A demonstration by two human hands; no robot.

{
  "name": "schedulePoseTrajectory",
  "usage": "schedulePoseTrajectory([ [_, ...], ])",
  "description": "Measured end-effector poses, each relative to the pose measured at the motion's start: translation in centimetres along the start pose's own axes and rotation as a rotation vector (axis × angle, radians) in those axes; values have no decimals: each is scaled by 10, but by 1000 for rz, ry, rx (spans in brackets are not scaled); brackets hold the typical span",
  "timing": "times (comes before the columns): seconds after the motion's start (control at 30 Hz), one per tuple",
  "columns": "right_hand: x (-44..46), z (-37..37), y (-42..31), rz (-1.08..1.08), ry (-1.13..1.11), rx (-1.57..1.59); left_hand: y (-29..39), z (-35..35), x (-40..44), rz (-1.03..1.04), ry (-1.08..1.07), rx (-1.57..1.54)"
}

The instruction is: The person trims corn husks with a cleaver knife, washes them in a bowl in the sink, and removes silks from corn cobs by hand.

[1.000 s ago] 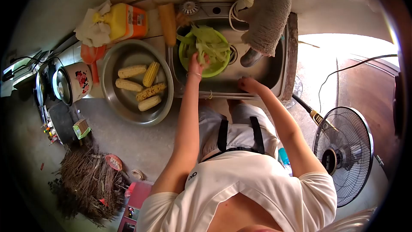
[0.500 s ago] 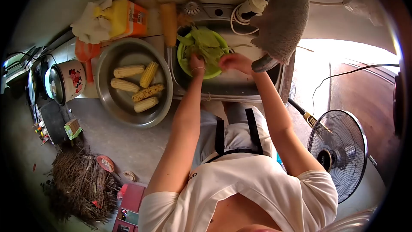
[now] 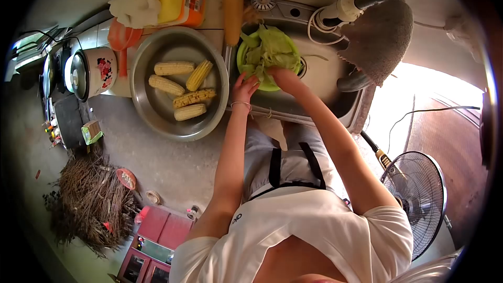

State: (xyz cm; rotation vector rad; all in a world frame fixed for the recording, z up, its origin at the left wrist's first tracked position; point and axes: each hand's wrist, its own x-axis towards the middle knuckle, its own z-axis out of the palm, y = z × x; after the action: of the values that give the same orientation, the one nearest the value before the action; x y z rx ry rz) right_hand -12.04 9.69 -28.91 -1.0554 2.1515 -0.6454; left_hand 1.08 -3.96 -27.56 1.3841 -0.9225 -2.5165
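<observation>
A bright green basin (image 3: pixel 296 52) full of pale green leaves (image 3: pixel 267 47) sits in the left part of the metal sink (image 3: pixel 335 81). My left hand (image 3: pixel 244 88) is at the basin's near left rim, its fingers apart and pointing toward the leaves. My right hand (image 3: pixel 283 77) reaches over the near rim to the leaves; its fingertips are hidden among them. Left of the sink, a large metal bowl (image 3: pixel 152 110) holds several corn cobs (image 3: pixel 198 76).
A grey cloth (image 3: pixel 385 36) hangs over the faucet at the sink's right. Behind the bowl stand a yellow-orange jug (image 3: pixel 181 2) and a red ladle (image 3: pixel 123 36). A rice cooker (image 3: pixel 97 73) is farther left. A fan (image 3: pixel 419 199) stands at the right.
My right hand has come from the sink's front edge to the leaves. My left hand has drawn back from inside the basin to its near rim. The camera view has shifted.
</observation>
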Motion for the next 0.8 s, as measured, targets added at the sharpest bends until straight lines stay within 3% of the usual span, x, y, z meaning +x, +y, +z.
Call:
schedulePoseTrajectory([
  [0.03,-17,-20,-9,-17,82,93,0,1,1,1,-2,1],
  [0.1,-38,-34,-3,-28,164,183,-4,5,0,218,41,401],
  [0.13,-46,-36,6,5,201,437,-6,2,2,216,36,399],
  [0.17,-53,-37,15,35,239,691,-6,-3,5,340,-31,573],
  [0.2,-57,-32,31,35,245,687,-5,-6,8,465,-99,746],
  [0.23,-56,-19,52,123,405,652,-1,-4,7,469,-102,745],
  [0.27,-52,-5,68,211,564,615,4,-2,4,611,-63,970],
  [0.3,-45,9,78,207,565,616,7,-1,2,754,-19,1195],
  [0.37,-33,26,92,492,599,382,3,1,5,848,76,1287],
  [0.4,-25,28,89,487,598,385,1,2,9,940,173,1375],
  [0.43,-15,30,79,590,561,648,-3,2,16,941,180,1377],
  [0.47,-11,31,72,691,513,912,-6,1,23,738,209,1304],
  [0.5,-12,27,68,688,509,913,-8,1,31,541,235,1221],
  [0.63,-28,23,98,636,348,747,-13,5,38,444,234,1311],
  [0.7,-61,4,108,677,312,850,-23,10,26,142,100,1168],
  [0.8,-106,16,176,712,280,806,-38,10,19,107,-4,1230],
])
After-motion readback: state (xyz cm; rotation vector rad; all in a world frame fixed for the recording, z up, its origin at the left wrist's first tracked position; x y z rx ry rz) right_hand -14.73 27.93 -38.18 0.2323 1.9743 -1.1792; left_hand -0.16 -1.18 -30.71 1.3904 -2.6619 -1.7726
